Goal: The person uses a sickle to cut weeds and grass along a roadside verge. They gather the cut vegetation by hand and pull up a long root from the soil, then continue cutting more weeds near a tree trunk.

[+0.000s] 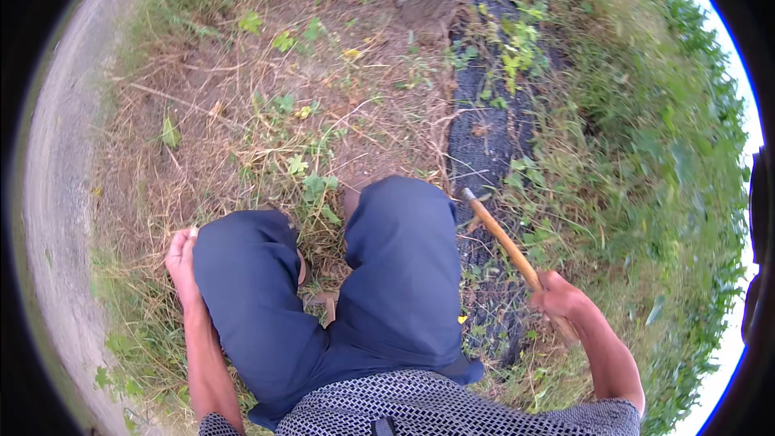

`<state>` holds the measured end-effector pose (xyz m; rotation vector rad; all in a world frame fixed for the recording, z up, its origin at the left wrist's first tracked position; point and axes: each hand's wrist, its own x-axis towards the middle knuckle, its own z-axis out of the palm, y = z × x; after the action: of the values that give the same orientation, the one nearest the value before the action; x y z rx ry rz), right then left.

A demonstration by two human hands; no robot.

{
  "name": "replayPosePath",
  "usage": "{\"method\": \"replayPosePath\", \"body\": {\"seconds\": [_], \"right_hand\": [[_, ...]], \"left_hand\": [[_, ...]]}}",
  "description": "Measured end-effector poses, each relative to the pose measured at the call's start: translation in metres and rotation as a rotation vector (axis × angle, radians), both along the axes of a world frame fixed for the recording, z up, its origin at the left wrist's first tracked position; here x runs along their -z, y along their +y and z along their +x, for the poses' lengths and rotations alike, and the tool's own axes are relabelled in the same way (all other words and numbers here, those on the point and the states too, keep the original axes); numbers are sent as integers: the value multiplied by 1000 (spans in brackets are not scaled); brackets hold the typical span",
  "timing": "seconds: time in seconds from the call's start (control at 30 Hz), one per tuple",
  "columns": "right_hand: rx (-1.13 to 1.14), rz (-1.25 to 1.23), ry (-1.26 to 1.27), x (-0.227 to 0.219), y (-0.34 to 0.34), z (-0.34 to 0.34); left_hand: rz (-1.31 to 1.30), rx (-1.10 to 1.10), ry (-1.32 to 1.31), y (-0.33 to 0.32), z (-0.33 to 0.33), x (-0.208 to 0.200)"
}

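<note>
Head view: weedy ground (210, 101), dark sheeting (491, 125), right hand (559, 297) tight round wooden handle (506, 241), left hand (180, 257), hold unclear.

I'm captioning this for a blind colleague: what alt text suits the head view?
The person's right hand grips a wooden handle over dark ground sheeting; the left hand is beside the left knee of navy trousers. Weeds grow around; a grey path lies far left.

The tool handle (507, 243) looks smooth wood, the trousers (404, 274) matt cloth.
</note>
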<state>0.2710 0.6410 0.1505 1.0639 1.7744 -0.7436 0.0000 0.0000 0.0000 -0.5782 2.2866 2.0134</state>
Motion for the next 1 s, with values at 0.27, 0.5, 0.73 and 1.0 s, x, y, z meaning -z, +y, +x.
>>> {"method": "replayPosePath", "body": {"seconds": [0.27, 0.5, 0.73, 1.0], "right_hand": [[-2, 5, -197, 15, 45, -110], [98, -91, -322, 42, 52, -200], [-100, -44, -259, 53, 61, -206], [-225, -20, -364, 50, 68, -201]], "left_hand": [[-55, -82, -460, 106, 40, 62], [0, -177, -779, 192, 36, 79], [41, -274, -885, 230, 16, 52], [36, -282, -902, 245, -13, 18]]}}
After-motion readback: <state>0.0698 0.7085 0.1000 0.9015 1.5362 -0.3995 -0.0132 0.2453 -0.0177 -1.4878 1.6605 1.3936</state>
